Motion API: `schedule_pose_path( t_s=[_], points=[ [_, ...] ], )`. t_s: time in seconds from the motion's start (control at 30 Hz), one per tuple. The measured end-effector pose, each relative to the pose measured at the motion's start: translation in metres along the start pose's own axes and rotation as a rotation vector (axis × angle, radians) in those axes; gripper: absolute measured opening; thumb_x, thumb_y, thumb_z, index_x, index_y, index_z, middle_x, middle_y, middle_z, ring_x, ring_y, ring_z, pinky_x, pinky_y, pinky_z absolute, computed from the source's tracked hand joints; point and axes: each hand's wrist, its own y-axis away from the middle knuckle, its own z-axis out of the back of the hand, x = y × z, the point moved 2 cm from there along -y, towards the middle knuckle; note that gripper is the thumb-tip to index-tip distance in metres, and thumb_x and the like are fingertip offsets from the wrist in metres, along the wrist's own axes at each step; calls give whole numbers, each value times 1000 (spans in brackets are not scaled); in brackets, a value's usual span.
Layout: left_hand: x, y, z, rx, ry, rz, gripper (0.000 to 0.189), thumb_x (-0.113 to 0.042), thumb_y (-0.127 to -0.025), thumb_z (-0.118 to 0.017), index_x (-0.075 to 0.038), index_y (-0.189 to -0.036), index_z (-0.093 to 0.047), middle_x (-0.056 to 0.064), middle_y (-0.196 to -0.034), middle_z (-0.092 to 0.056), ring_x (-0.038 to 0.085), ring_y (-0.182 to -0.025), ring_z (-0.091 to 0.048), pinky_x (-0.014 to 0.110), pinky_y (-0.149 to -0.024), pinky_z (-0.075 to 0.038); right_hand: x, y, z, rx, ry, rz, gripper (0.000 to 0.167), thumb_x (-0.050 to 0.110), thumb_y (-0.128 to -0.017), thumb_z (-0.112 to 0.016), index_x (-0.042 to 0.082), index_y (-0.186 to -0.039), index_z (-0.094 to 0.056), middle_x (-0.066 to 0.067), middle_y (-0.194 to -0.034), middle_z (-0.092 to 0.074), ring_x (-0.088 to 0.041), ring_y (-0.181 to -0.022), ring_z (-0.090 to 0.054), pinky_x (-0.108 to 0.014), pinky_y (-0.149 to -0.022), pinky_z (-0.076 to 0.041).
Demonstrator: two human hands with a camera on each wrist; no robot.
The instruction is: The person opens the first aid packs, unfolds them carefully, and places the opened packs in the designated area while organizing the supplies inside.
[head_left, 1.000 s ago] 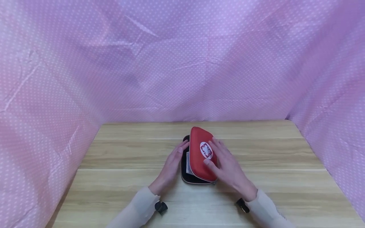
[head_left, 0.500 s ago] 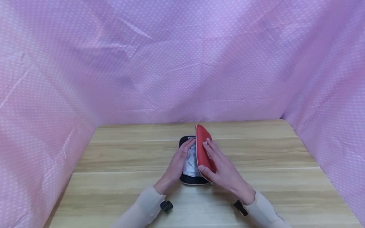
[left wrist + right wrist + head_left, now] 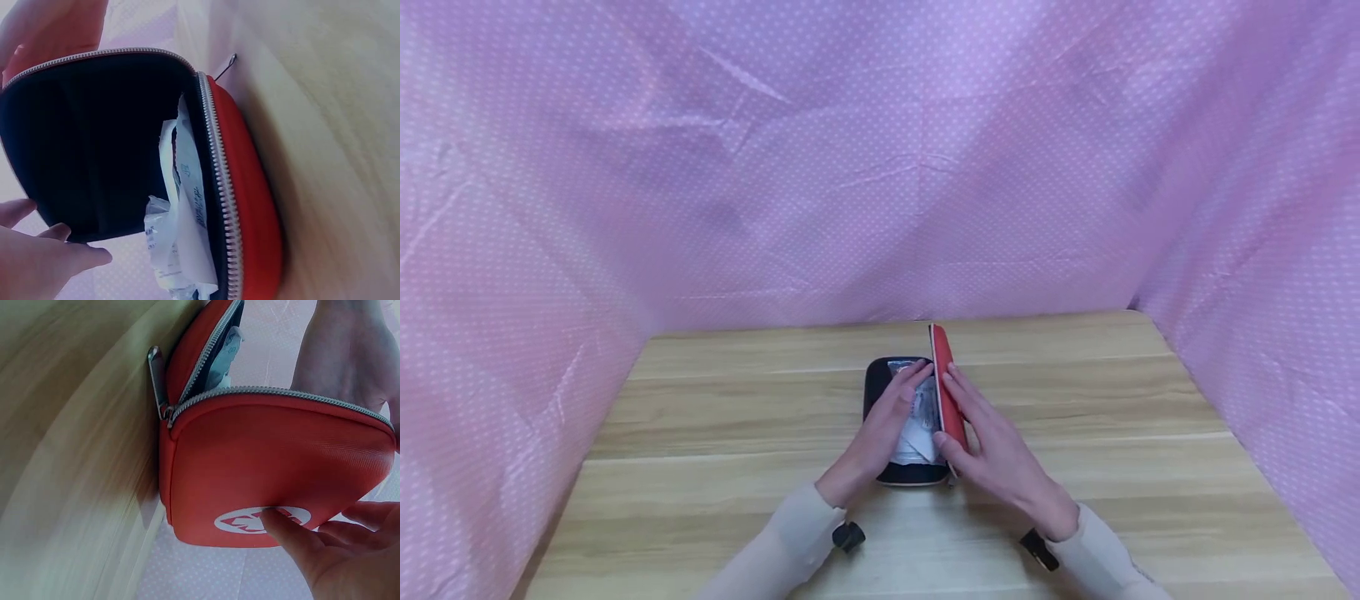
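A red first aid case [image 3: 955, 412] lies unzipped on the table, its lid standing nearly upright. White and clear plastic packets [image 3: 917, 442] fill its black base; in the left wrist view the packets [image 3: 181, 244] bulge beside the zip teeth. My left hand [image 3: 883, 421] reaches across the base, straight fingers against the inner side of the lid near its far edge. My right hand [image 3: 1003, 458] rests on the lid's outer face, fingers extended. In the right wrist view a fingertip of the right hand [image 3: 350, 556] touches the white emblem [image 3: 262, 520].
The case stands mid-way on a wooden table [image 3: 737, 433]. Pink dotted cloth [image 3: 880, 167] hangs behind and along both sides. A metal zip pull [image 3: 156, 378] sticks out at the case's near corner. A dark band with a small device sits at each wrist.
The lid has swung up and to the right, from leaning over the base to nearly upright, uncovering the packets. My left hand has followed it rightward; the right stays on the lid's outside.
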Motion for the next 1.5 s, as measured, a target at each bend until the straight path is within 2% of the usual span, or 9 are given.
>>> schedule_pose_path(
  t_s=[0.2,0.33,0.43,0.63,0.8,1.03,1.27,1.4,1.5],
  points=[
    [3,0,5,-15,-69,4,63,-51,-111,-32,-13,-161,-40,9,-170,-26,32,-157,-19,63,-123,-19,-7,7,7,-4,-103,-33,76,15,-99,-67,14,-165,-29,-6,-171,-24,-37,-143,-46,-49,-101,-53],
    [9,2,15,-58,-151,34,57,-40,-111,-45,-9,-159,-42,13,-168,-29,36,-154,-26,62,-121,-26,-16,12,14,-19,-153,-44,75,9,-100,-63,16,-166,-27,-9,-171,-23,-40,-144,-42,-51,-98,-55],
    [15,4,23,-65,-223,66,60,-38,-109,-50,-6,-159,-41,13,-168,-29,37,-154,-27,61,-122,-25,-23,17,21,-34,-171,-35,74,3,-100,-60,13,-165,-27,-14,-170,-24,-43,-141,-43,-50,-94,-57],
    [28,10,41,-77,-368,123,65,-38,-106,-58,-6,-159,-39,14,-169,-25,38,-154,-25,60,-122,-24,-36,23,33,-64,-190,-23,70,-5,-100,-56,5,-163,-27,-24,-166,-28,-51,-129,-53,-29,-93,-55],
    [35,12,52,-87,-453,112,68,-32,-103,-64,-3,-159,-38,19,-168,-25,40,-153,-27,59,-122,-26,-45,26,42,-68,-199,-83,67,1,-103,-56,4,-163,-27,-26,-165,-30,-56,-125,-55,-18,-94,-48],
    [44,12,60,10,-605,108,80,-42,-100,-64,-4,-162,-31,22,-170,-18,47,-155,-14,65,-122,-20,-59,32,55,-42,-156,-181,59,12,-107,-56,3,-161,-34,-22,-165,-31,-50,-130,-53,-9,-97,-37],
    [56,10,63,133,-740,195,93,-64,-97,-57,-11,-166,-23,17,-172,-9,43,-157,-7,67,-122,-16,-75,34,62,-14,-107,-213,53,15,-108,-56,-5,-154,-43,-24,-161,-38,-46,-133,-52,-1,-98,-32],
    [57,9,65,187,-763,225,99,-69,-94,-59,-10,-166,-23,17,-172,-8,43,-157,-8,68,-121,-17,-84,35,65,7,-100,-225,52,15,-107,-58,-7,-152,-44,-27,-158,-41,-45,-131,-54,-1,-97,-33],
    [58,9,66,223,-783,249,103,-71,-92,-61,-12,-166,-21,16,-173,-8,42,-157,-9,66,-122,-18,-89,34,67,33,-84,-216,54,10,-104,-62,-11,-150,-44,-32,-155,-42,-46,-123,-61,-4,-95,-38]
  ],
)
